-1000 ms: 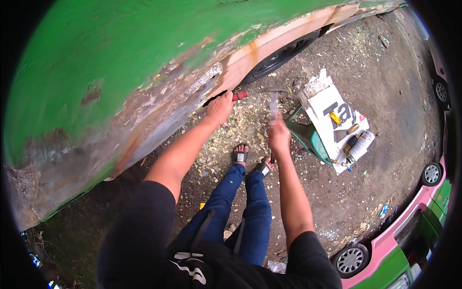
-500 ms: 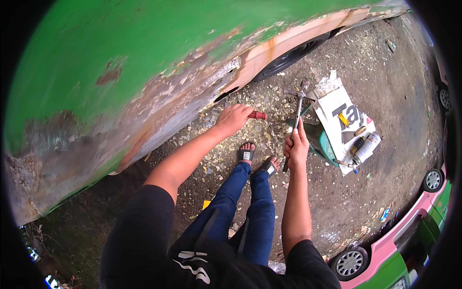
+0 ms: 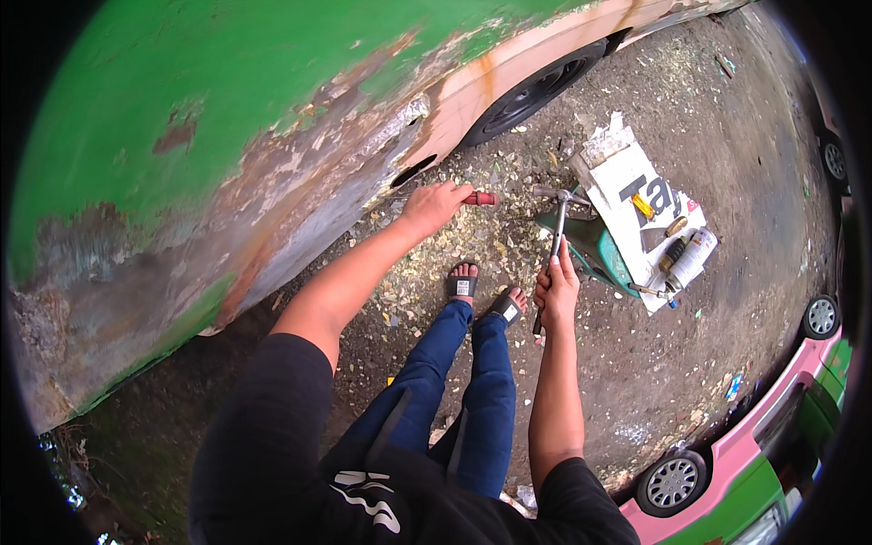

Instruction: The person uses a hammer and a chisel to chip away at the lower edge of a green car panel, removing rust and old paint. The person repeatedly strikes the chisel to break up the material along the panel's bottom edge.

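My left hand point(image 3: 432, 208) is closed around a tool with a red handle point(image 3: 481, 198), its butt sticking out to the right. The tool's far end is hidden by my fingers and the car, so its kind cannot be told. Beside my left hand is the lower edge of a green car body point(image 3: 300, 173), its paint stripped and rusty, with a dark hole point(image 3: 415, 171) in the metal. A hammer point(image 3: 559, 222) stands head-up in my right hand point(image 3: 556, 292), gripped by its shaft. Its head is to the right of the red handle, apart from it.
Right of the hammer, a green plastic stool point(image 3: 595, 243) bears a white printed sheet point(image 3: 627, 173) with a spray can point(image 3: 695, 256), a yellow item point(image 3: 643, 206) and small tools. Paint flakes litter the dirt around my sandalled feet. A pink-and-green car point(image 3: 727, 463) stands at lower right.
My right hand and the hammer have come nearer to me. The view has shifted slightly, and my left hand stays by the panel with the red-handled tool.
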